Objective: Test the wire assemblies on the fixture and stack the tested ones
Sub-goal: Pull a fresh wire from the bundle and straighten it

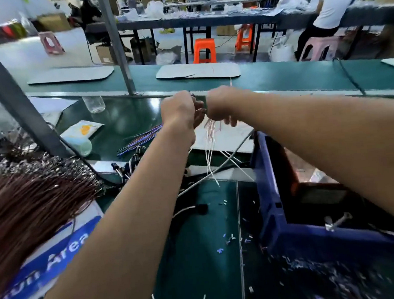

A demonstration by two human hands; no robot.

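Note:
My left hand (178, 110) and my right hand (220, 105) are raised close together over the green bench, both pinched on a small bundle of thin white and pink wire assemblies (210, 136) that hangs down from them. The wire ends dangle toward a white sheet (235, 137) on the bench. A clamp fixture with black knobs and metal levers (131, 164) stands below my left forearm. A stack of blue and purple wires (141, 137) lies on the bench left of my hands. What my fingertips do is hidden by the backs of the hands.
A big fan of brown wires with metal terminals (30, 200) fills the left. A blue bin (290, 212) stands at the right. A grey post (10, 93) rises at left, a plastic bottle (93, 104) behind. The green conveyor (280, 76) carries white pads; a person sits beyond.

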